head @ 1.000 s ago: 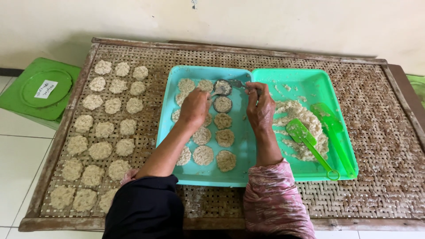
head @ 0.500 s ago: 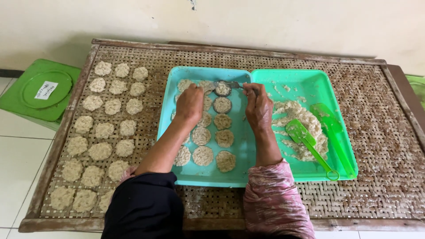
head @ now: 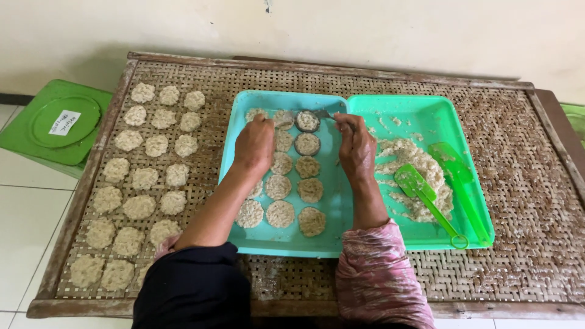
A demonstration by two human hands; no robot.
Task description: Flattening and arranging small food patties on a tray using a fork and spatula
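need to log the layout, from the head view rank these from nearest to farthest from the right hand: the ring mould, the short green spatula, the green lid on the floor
From the right hand:
1. Ring mould, just to its left on the teal tray, at the spoon tip.
2. Short green spatula, to its right in the green tray, on the rice mixture.
3. Green lid, far left, off the woven table.

Bare left forearm; right arm in a pink patterned sleeve (head: 381, 274); dark clothing below
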